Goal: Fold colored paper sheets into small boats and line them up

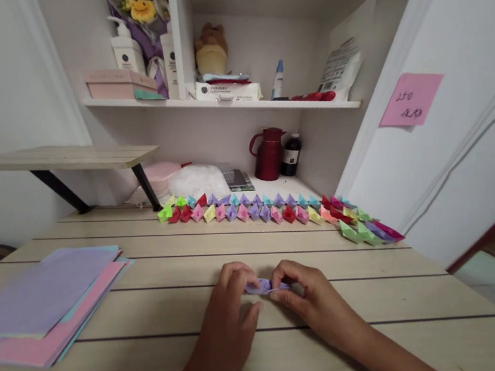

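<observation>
A small purple paper boat (264, 286), partly folded and flattened, is low over the middle of the wooden table. My right hand (306, 292) pinches its right end between thumb and fingers. On its left end are the curled fingers of my left hand (235, 304); that thumb stands apart, nearer to me. The fingers cover both ends of the boat. Beyond my hands, finished paper boats (243, 212) in many colours line the table's back edge in rows. Larger boats (361, 232) sit at the right end of the rows.
A stack of coloured paper sheets (45, 293) lies at the left. Behind it stands a small raised wooden shelf (61, 156) on black legs. A red jug (270, 155) and a dark bottle (291, 155) are at the back, under a white shelf (239, 105) holding bottles and boxes.
</observation>
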`<state>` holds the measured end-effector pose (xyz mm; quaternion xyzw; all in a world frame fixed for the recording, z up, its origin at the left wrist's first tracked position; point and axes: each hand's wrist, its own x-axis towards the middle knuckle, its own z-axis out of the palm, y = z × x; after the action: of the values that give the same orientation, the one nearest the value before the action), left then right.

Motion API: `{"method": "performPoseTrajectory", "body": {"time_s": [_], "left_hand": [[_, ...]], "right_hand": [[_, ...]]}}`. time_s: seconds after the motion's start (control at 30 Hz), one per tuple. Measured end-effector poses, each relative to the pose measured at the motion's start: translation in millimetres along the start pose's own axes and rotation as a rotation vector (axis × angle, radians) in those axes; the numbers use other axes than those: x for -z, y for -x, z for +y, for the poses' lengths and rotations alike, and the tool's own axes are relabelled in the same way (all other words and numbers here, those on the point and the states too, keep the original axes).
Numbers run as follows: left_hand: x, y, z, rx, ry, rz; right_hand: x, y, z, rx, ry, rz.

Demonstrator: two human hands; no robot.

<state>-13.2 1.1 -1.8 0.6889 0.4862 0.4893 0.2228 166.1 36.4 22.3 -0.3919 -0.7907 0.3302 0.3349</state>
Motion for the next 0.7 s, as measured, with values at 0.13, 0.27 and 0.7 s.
{"method": "performPoseTrajectory", "body": {"time_s": [0.13, 0.27, 0.7], "left_hand": [[4.0, -2.8, 0.8, 0.1, -0.111, -0.081], [5.2, -4.3, 0.5, 0.19, -0.174, -0.101], [4.0, -4.9, -7.5, 0.311, -0.254, -0.151]], "right_hand": [[0.5, 1.1, -1.2, 0.034, 0.025, -0.065], [0.5, 1.7, -1.1, 0.024, 0.034, -0.077], [2.3, 3.0, 8.4, 0.169, 0.369, -0.14]]}}
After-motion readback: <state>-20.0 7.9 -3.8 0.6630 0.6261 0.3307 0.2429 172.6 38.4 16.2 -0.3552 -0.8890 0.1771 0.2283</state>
